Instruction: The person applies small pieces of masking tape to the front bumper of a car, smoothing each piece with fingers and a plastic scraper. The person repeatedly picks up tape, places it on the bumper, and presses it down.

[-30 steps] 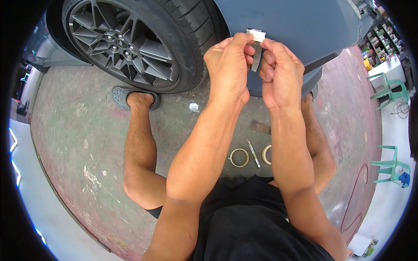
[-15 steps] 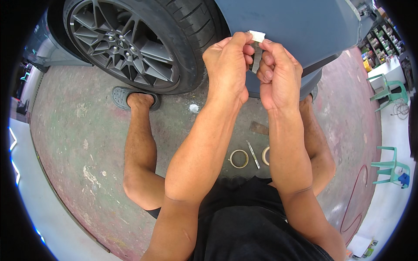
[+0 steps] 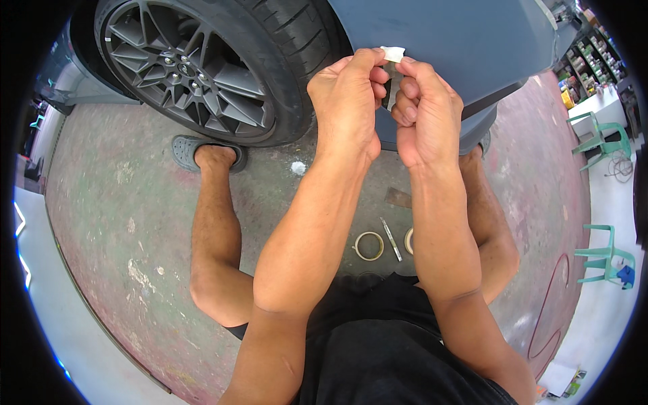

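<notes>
A small white strip (image 3: pixel 393 53), which could be paper or tape, is stretched between my hands in front of the blue-grey car panel (image 3: pixel 466 47). My left hand (image 3: pixel 346 101) pinches its left end between thumb and forefinger. At its lower right edge, the thumb and forefinger of my right hand (image 3: pixel 430 111) close on it too. The other fingers of both hands are curled in. Behind them a darker gap in the bodywork is partly hidden.
To the left stands the car's wheel (image 3: pixel 189 74). On the floor between my legs lie a tape roll (image 3: pixel 358 254), a pen-like stick (image 3: pixel 391 239), a second roll (image 3: pixel 409 241) partly behind my right forearm, and a flat brown piece (image 3: pixel 399 197). Green chairs (image 3: pixel 601 143) stand at the right.
Both hands and the white strip have shifted slightly left in the picture. The grip looks the same, with the strip a little more tilted.
</notes>
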The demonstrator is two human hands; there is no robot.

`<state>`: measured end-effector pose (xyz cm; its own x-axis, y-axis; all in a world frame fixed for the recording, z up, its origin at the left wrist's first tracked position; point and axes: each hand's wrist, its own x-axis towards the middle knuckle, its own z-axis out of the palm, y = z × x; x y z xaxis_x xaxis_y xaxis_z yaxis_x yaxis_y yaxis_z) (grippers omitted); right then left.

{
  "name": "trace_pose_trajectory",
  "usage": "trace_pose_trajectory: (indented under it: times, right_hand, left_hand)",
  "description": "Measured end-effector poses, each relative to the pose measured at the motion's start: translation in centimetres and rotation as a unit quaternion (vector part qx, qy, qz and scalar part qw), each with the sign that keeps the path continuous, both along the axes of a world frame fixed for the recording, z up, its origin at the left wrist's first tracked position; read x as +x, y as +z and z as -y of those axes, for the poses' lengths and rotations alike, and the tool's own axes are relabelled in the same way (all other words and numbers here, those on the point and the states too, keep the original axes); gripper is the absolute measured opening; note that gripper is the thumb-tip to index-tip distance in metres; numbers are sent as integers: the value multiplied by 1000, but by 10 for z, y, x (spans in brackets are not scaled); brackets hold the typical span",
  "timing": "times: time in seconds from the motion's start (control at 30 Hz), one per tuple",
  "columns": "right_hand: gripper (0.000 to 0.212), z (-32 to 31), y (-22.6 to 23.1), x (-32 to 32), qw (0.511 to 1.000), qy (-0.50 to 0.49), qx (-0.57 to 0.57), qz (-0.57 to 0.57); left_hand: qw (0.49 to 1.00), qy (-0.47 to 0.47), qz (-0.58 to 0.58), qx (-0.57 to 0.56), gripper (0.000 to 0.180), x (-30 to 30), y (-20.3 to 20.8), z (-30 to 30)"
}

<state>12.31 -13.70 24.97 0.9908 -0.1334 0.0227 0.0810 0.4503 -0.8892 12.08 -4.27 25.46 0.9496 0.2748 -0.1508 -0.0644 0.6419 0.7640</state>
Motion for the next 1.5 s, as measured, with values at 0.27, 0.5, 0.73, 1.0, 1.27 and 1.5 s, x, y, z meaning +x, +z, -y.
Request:
trace_pose_trajectory:
  times: [0.27,0.5,0.73,1.0,1.27,1.5]
  right_hand:
    - [19,-1,0,1,1000,-12,-7,-6]
    - [18,-5,0,2,1000,-26,-9,3]
    - [18,-8,1,2,999,-42,5,6]
    - [17,-5,0,-2,999,-40,-14,5]
    - [16,16,-21,-21,997,40,-43,52]
    - [17,40,-34,-26,995,15,-79,59]
  left_hand:
    - [1000,4,12,-7,14,1,-3,1]
    - [1000,8,18,-10,14,0,-2,1]
    - [1000,9,21,-14,13,0,-4,2]
    - [999,10,28,-14,13,-5,-7,3]
    - [996,30,80,-17,11,-27,-30,4]
    - [997,50,53,39,13,-34,-39,-5]
